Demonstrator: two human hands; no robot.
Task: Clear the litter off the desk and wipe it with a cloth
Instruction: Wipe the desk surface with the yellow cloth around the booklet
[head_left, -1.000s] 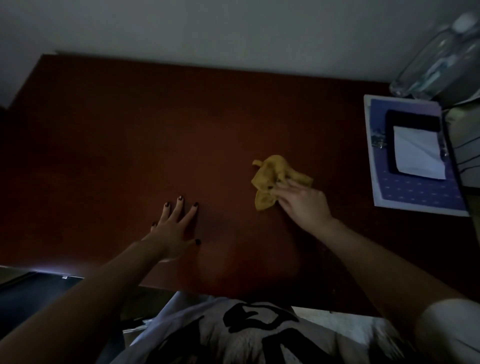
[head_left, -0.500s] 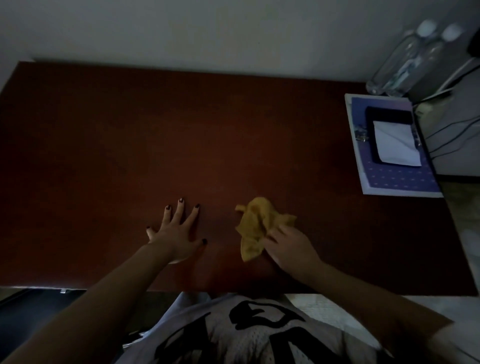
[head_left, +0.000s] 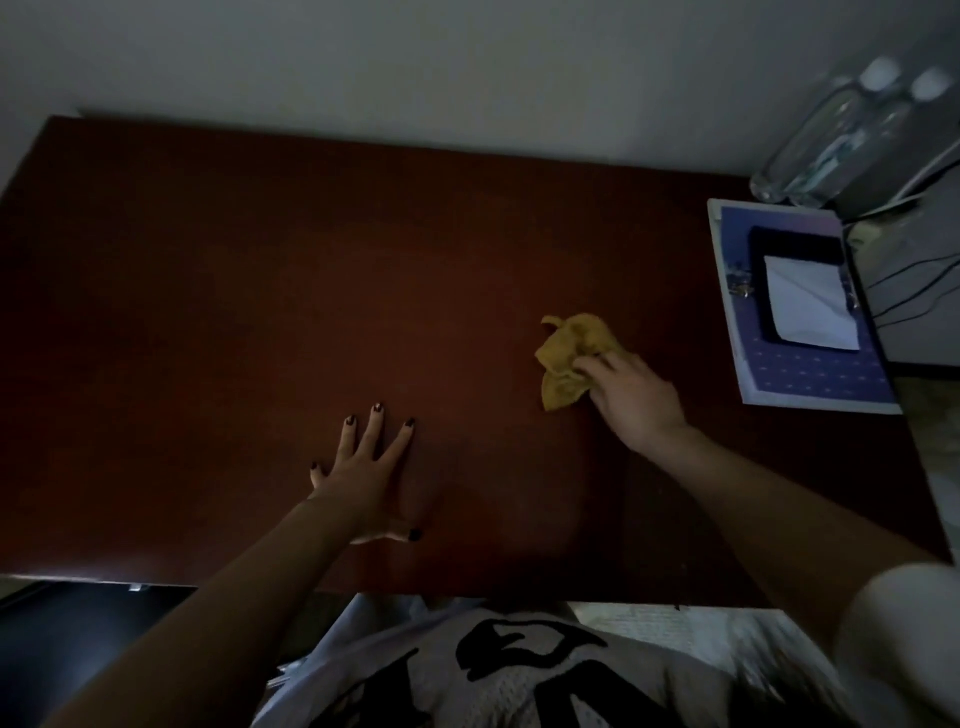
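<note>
Cloth (head_left: 569, 358), crumpled, is gripped by right hand (head_left: 631, 400) at 2 o'clock from left hand (head_left: 363, 467), which lies flat on surface (head_left: 234, 286), fingers spread.

Dim light. Dark reddish-brown wooden desk (head_left: 234, 286) fills the view, pale wall along its far edge.

Crumpled yellow cloth (head_left: 566, 353) lies right of centre. The right hand (head_left: 634, 400) is on it, fingers curled over its near right part.

Left hand (head_left: 363, 478) lies flat on the desk near the near edge, fingers spread, nails dark, well apart from the cloth.

Far right: purple rectangular folder (head_left: 810, 369) with a black tray (head_left: 795, 244) and white paper sheet (head_left: 808, 309) on it. Beyond it stand two clear plastic bottles (head_left: 831, 140) with white caps.
</note>
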